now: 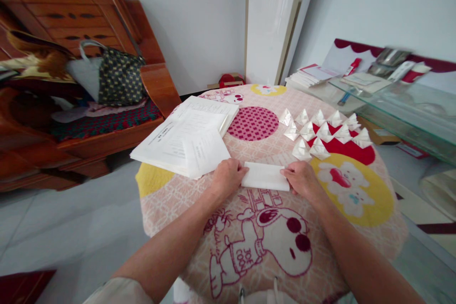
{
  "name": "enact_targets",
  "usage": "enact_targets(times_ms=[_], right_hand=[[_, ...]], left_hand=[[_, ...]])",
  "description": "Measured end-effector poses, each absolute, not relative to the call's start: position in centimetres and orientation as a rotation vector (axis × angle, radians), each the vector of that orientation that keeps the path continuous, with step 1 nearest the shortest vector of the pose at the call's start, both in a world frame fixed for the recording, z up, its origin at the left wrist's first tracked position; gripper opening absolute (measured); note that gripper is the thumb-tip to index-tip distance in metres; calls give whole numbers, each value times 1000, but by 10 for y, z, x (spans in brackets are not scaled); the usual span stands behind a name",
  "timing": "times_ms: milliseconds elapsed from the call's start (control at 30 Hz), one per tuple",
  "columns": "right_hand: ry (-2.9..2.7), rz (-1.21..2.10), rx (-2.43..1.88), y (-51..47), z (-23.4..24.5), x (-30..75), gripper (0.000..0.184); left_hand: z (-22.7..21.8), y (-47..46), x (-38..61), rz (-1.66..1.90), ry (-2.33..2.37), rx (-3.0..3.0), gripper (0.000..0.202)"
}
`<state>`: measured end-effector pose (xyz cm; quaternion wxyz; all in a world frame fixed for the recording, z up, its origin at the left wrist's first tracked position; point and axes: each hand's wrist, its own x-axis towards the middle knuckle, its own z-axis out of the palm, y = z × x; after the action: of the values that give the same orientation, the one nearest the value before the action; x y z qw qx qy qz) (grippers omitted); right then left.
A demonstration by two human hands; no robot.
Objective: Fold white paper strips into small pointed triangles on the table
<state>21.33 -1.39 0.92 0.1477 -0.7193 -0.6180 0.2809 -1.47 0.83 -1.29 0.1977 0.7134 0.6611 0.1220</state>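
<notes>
A folded strip of white paper (266, 176) is stretched between my two hands, just above the table. My left hand (228, 174) pinches its left end, fingers closed. At the other end, my right hand (300, 178) grips the paper between thumb and fingers. Beyond and to the left lies a stack of printed sheets (167, 137), with a loose, creased sheet (206, 149) on top near my left hand. Several small pointed folded-paper shapes (323, 131) stand in rows past my right hand.
A patterned cloth with cartoon figures covers the round table (263, 247). Left of it stands a wooden bench (149, 90) holding a dotted bag (119, 76). On the right, a glass shelf (402, 109) carries papers, a metal pot and cups. A tall white cabinet unit (267, 28) stands behind.
</notes>
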Motion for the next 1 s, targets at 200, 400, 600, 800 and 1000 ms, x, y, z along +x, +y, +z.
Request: enact_targets(times_ms=[200,400,600,800,1000], right_hand=[[-1771,803,-2065,-14,11,212,37],[-1771,800,-2066,-14,7,214,37],[-1765,800,-2093,-13,9,212,35],[-1791,780,-2111,-11,8,212,35],[-1823,757,-2129,-8,5,213,33]], left_hand=[[-12,9,-15,342,1851,2001,27],[-11,8,-15,340,1844,2012,27],[-8,7,-13,304,1863,2014,26],[-8,4,-13,284,1891,2112,23],[-13,9,-17,656,1545,2320,11]])
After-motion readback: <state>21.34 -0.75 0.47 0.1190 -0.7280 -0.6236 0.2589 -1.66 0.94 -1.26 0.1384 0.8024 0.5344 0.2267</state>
